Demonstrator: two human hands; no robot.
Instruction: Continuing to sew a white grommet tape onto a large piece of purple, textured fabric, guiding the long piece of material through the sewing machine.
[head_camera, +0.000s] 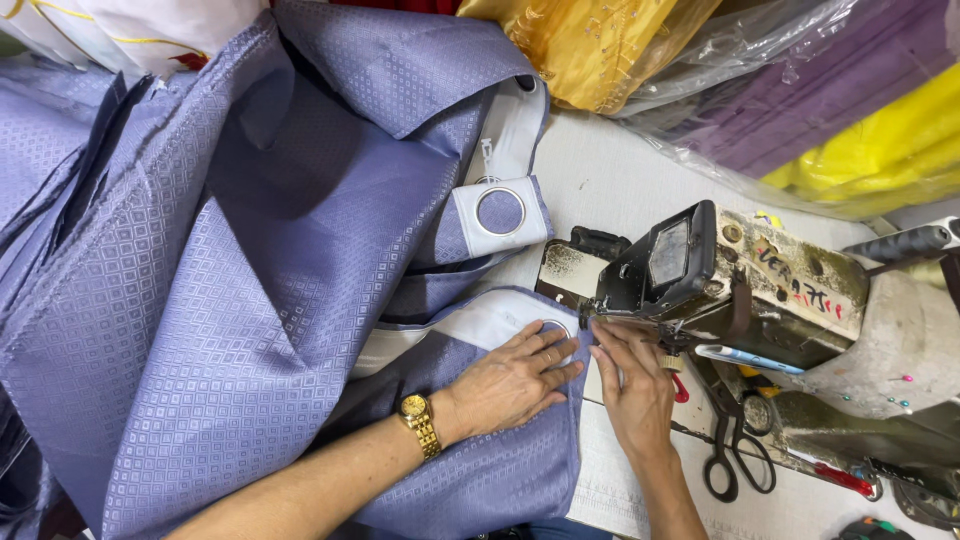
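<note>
Lavender fabric (250, 300) with a small diamond weave spreads over the white table (620, 180), its white-banded edge running under the sewing machine (720, 280). Left hand (515, 378) (gold wristwatch (420, 422) on the wrist) lies flat on the cloth, fingers spread, pressing it down. Right hand (632, 385) rests beside it, fingertips pinching the cloth's edge by the needle. Black scissors (735, 450) lie just right of that hand.

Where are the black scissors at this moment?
In the head view, the scissors lie low on the right, on the table beside the sewing machine, just right of the right hand.
</note>
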